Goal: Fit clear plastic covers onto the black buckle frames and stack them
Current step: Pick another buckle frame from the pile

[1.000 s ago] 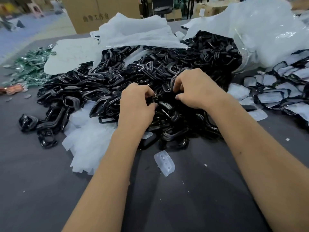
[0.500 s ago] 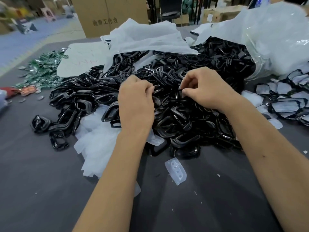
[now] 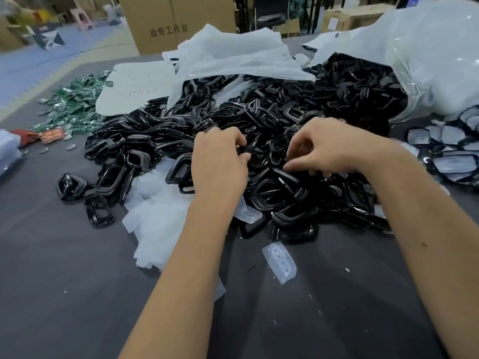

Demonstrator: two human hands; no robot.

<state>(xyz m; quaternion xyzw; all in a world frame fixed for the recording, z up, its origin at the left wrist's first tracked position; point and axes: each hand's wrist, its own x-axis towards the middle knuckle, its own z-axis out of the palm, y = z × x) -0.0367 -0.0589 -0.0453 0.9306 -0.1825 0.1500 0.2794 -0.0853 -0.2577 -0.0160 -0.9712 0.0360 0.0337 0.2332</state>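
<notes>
Both hands dig into a heap of glossy black buckle frames [image 3: 259,141] on the dark matte table [image 3: 64,294]. The left hand [image 3: 219,161] pinches a rounded frame; the right hand [image 3: 334,149] curls, its hold unclear. A translucent, holed clear cover [image 3: 280,263] lies nearer, apart.

A dark grey table [image 3: 64,294] carried a heap of black buckle frames [image 3: 285,130], white plastic bags [image 3: 160,216] and one clear plastic cover [image 3: 280,261] lying apart near its middle.

Two hands, the left hand [image 3: 219,161] and the right hand [image 3: 334,149]. One cardboard box [image 3: 176,22] far off. One loose clear cover [image 3: 280,261] nearby. Black buckle frames [image 3: 285,120]: too many to count.
</notes>
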